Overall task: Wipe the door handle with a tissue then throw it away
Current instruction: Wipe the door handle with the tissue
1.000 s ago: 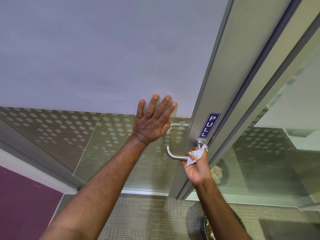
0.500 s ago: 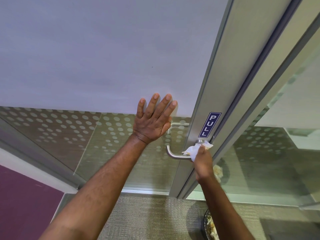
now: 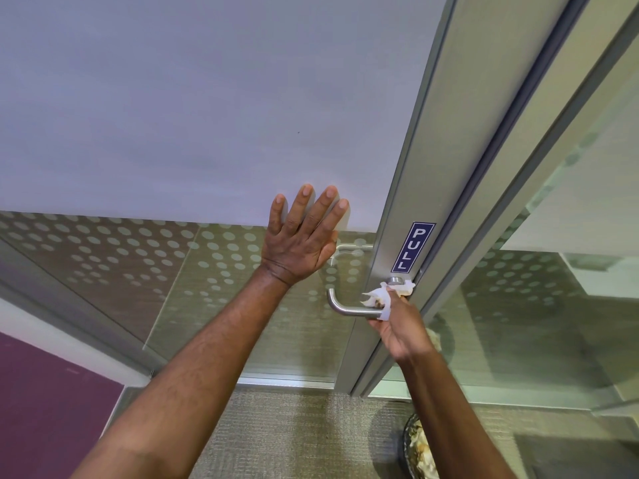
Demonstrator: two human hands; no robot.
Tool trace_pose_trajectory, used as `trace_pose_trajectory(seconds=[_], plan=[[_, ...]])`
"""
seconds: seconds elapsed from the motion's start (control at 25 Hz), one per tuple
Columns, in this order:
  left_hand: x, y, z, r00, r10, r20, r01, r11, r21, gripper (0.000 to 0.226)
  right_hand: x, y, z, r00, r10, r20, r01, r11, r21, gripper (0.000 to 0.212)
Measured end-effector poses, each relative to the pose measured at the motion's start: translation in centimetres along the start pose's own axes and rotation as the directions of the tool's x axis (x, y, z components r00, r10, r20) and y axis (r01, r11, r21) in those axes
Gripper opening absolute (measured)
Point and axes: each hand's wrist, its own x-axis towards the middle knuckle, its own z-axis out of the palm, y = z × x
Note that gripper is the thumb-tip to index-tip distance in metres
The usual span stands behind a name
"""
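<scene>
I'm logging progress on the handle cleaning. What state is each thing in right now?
door: shut against its frame.
door handle: level, not pressed down, inner end wrapped in tissue.
tissue: crumpled, pressed on the handle.
right hand: gripping the tissue around the handle.
left hand: flat, fingers spread, on the door glass.
bin: on the floor, holding crumpled waste.

An office — frosted glass door (image 3: pixel 207 98), "PULL" sign (image 3: pixel 412 247), grey carpet (image 3: pixel 294 426).
</scene>
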Motion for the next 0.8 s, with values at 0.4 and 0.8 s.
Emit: trace_pose_trajectory(seconds=[0.4, 0.8], plan=[[0.1, -0.1, -0.3, 1.0, -0.005, 0.01, 0.005, 1.0, -0.006, 0.073, 0.0, 1.8, 0.5, 0.998, 0.05, 0.048, -0.068, 0.86, 0.505, 0.022], [0.0, 0.0, -0.1, 1.0, -0.001, 0.008, 0.001, 1.0, -0.019, 0.076, -1.6, 3.9, 2.6, 0.927, -0.208, -0.312, 0.207, 0.978, -0.037, 0.031]])
